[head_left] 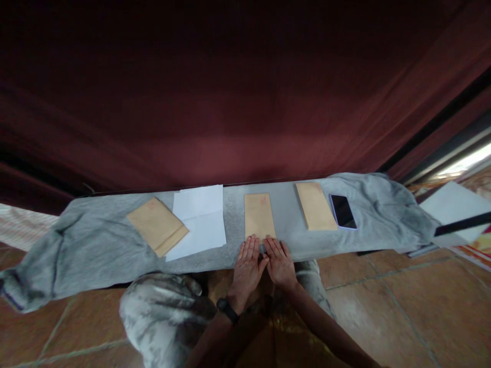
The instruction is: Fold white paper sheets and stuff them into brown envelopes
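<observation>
A brown paper envelope (258,217) with a faint red mark near its top right corner lies upright on a grey cloth, straight in front of me. My left hand (248,263) rests flat over its near left end, fingers stretched forward. Beside it, my right hand (279,261) lies flat on the near right end, its fingers also extended. The two thumbs almost meet just below the envelope. The envelope's near edge is mostly hidden under the fingers. Neither hand grasps anything.
To the left, a brown envelope (152,223) overlaps white paper sheets (201,217). On the right are more brown envelopes (316,207), seemingly stacked, and a phone (343,211). The grey cloth (99,235) covers a narrow surface against a dark red panel (245,112).
</observation>
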Tool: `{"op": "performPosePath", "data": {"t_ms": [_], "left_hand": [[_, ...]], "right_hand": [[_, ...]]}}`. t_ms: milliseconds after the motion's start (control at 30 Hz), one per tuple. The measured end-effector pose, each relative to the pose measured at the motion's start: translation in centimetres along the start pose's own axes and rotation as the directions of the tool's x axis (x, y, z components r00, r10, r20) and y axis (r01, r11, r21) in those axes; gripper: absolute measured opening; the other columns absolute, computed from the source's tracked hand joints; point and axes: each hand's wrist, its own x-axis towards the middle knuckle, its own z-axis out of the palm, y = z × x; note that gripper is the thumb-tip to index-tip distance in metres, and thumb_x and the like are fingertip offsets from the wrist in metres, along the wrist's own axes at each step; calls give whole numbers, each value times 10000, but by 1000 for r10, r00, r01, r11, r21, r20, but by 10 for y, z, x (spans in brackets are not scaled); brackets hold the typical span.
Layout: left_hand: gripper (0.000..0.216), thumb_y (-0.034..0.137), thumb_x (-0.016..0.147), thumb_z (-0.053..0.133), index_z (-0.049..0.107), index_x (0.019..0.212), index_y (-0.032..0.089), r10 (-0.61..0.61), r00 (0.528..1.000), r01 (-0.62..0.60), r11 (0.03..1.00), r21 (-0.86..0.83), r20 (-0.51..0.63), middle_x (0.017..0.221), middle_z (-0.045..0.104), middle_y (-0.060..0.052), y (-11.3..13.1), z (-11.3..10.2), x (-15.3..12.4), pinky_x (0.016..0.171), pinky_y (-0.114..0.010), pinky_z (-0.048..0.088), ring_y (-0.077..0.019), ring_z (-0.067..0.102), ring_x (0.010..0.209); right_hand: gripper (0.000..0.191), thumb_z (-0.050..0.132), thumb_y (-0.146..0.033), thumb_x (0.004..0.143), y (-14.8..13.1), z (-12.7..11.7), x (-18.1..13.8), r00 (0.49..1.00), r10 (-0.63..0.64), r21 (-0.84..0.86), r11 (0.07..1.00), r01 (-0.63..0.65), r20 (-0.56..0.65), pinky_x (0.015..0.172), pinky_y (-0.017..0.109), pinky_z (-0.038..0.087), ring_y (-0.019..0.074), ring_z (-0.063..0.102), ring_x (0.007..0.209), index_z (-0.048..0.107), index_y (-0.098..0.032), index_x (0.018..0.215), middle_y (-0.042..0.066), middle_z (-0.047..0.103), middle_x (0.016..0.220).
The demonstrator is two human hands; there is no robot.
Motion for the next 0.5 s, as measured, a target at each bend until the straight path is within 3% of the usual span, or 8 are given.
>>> {"op": "performPosePath", "data": {"t_ms": [267,500], "left_hand": [[671,477,1029,323,221,1590,124,-87,994,90,995,43,-70,1597,365,-162,-3,4,2,1222,-514,320,-279,314,1496],[583,383,1043,279,261,1581,159,53,998,-52,998,-34,37,1623,328,-111,7,17,61,1244,-486,278,-234,279,1513]], "right_hand": [[518,399,-229,1013,7,0,-3,999,-8,28,1000,9,-49,1229,467,252,229,445,1416,408,-144,1525,117,519,1507],[491,419,-205,988,7,7,-3,997,-9,9,1000,10,-78,1222,479,287,253,475,1388,502,-104,1461,145,596,1425]]}}
